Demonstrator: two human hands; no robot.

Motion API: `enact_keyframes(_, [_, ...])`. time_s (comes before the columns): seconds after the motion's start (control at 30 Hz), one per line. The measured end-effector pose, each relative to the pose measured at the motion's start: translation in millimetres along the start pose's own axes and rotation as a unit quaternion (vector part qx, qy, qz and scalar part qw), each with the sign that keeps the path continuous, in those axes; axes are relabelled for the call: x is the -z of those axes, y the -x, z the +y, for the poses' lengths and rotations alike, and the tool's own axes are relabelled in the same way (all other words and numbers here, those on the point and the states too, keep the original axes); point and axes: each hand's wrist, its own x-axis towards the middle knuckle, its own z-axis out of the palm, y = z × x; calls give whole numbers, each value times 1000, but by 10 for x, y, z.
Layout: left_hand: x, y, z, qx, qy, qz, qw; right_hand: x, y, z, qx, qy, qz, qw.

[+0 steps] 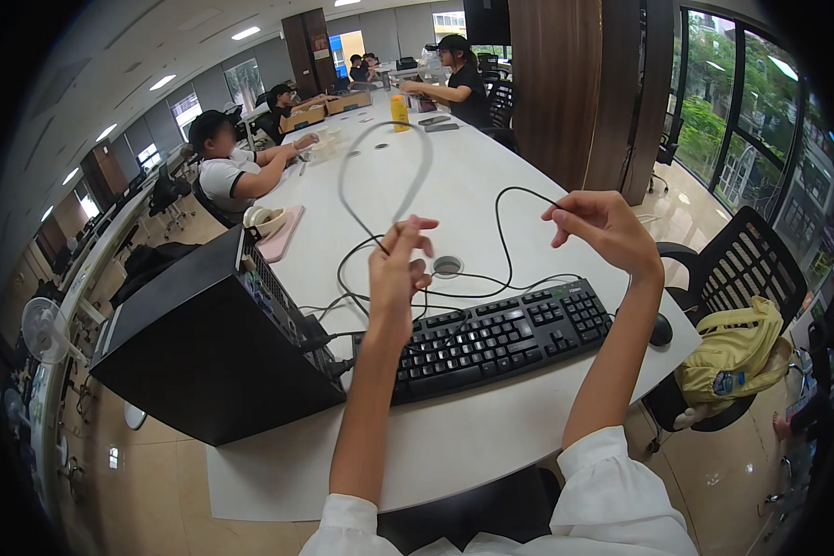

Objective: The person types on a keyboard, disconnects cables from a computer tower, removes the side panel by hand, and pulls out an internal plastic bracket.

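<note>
1. Head view, far left: a white fan (44,320) stands beyond the near desk's end, beside another long row of desks.
2. A black computer tower (208,338) stands at the left of the white desk (287,463), its port side facing right, with black plugs (341,367) at its lower part.
3. Behind the tower, a seated person (227,181) in a dark cap has both forearms over the desk; nearer, white headphones (265,219) lie on a pink notebook (285,237).
4. The left hand (398,269), raised above the keyboard's left end, has its fingers closed on a cable; a blurred grey loop (345,176) rises above it.
5. Beyond that loop stands a yellow bottle (399,111).
6. The black keyboard (500,335) lies near the front edge, below a round desk opening (448,267).
7. A dark cable (499,218) curves up from the desk to the right hand (558,215), whose thumb and fingers are pinched together on it; whether both hands hold one cable, I cannot tell.
8. A black mouse (661,331) sits just right of the keyboard.
9. At far right, a yellow backpack (737,357) rests on a black chair (751,259).
</note>
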Motion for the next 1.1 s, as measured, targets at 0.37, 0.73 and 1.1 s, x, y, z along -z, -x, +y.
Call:
enact_keyframes(0.37, [-521,151,-460,-40,-35,-71,996,-351,-171,-323,61,-120,-81,988])
enact_keyframes(0.73, [-457,188,-338,-77,-107,-8,991,-418,-254,-382,86,-271,52,957])
enact_keyframes(1.1, [-484,135,-546,-29,-132,-83,987,-839,-298,-697,194,-181,-152,952])
